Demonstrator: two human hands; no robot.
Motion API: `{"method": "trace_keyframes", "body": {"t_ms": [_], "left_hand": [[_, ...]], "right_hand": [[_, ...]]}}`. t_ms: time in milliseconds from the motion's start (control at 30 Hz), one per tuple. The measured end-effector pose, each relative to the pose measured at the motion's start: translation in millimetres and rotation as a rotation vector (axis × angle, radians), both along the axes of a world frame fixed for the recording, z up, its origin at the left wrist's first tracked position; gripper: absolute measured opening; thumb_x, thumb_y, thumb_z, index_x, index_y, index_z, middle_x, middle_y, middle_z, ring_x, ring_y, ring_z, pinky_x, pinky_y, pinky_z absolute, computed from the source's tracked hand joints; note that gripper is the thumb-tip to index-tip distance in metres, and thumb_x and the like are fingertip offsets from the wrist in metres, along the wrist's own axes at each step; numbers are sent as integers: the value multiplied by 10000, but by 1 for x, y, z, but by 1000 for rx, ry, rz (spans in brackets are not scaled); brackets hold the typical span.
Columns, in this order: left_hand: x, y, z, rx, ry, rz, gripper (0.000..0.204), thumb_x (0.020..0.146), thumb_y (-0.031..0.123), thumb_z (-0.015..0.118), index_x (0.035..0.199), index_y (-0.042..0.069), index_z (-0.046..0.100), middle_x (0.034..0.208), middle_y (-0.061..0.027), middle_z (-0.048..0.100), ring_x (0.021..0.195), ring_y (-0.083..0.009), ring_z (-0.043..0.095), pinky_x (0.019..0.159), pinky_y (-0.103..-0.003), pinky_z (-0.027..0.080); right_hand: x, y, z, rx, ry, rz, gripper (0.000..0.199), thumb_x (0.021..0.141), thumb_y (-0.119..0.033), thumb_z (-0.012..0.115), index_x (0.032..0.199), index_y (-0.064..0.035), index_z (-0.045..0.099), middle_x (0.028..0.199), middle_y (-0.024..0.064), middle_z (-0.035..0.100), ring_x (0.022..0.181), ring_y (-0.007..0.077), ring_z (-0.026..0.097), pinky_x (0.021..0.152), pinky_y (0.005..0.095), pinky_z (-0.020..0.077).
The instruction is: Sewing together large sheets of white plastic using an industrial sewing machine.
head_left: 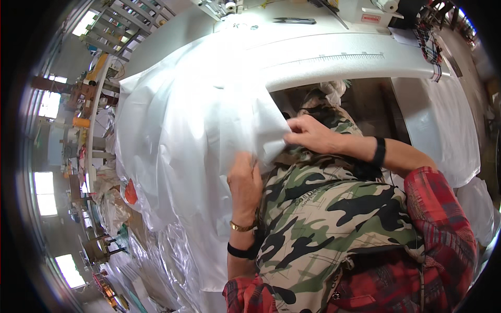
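Observation:
A large sheet of white fabric (193, 109) drapes off the white sewing table (334, 57) and hangs down on my left side. My right hand (310, 134) pinches the fabric's corner edge just below the table's front rim. My left hand (244, 182) grips the same fabric lower down, fingers curled into its folds, close to my camouflage-patterned apron (323, 208). A gold bracelet and a black band sit on my left wrist; a black band is on my right wrist.
A sewing machine (229, 6) and dark scissors (295, 21) sit at the table's far side, with a printed ruler strip (334, 57) along its front. More white fabric (449, 130) hangs at the right. Clear plastic and bundles (156, 245) lie on the floor at the left.

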State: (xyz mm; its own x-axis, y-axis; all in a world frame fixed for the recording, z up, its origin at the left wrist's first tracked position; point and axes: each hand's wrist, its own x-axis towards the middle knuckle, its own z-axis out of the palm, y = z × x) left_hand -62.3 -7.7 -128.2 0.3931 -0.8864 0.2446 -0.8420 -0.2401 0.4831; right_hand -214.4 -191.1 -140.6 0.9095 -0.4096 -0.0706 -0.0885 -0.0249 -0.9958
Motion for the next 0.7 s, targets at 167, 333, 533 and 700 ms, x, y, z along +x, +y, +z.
{"method": "trace_keyframes", "body": {"t_ms": [167,333,533,700], "left_hand": [[20,8,5,53,634,-17,290,896,86,671,1159,-21,614,953,-65,700,839,-82,618,733,-251,494],[22,6,6,-27,646,3,234,895,98,685,1090,-15,625,884,-30,662,791,-74,587,708,-239,473],[4,-16,22,-209,388,51,179,894,133,688,974,-16,627,762,-59,612,700,-136,557,654,-270,449],[5,-27,19,-272,407,41,145,902,106,673,923,-27,619,771,-59,622,684,-116,555,635,-261,451]], "right_hand": [[-36,-15,6,-30,5,-38,269,846,-191,586,931,58,641,749,60,637,687,103,569,647,267,474],[-37,-24,0,-498,245,-274,219,851,-214,622,809,-5,569,720,132,591,663,247,589,624,372,466],[-3,6,31,-268,71,-138,370,852,-340,690,953,15,665,807,162,666,747,245,648,684,356,499],[21,29,32,-188,101,192,312,848,-244,660,834,67,638,646,164,600,628,195,579,627,349,473]]}}
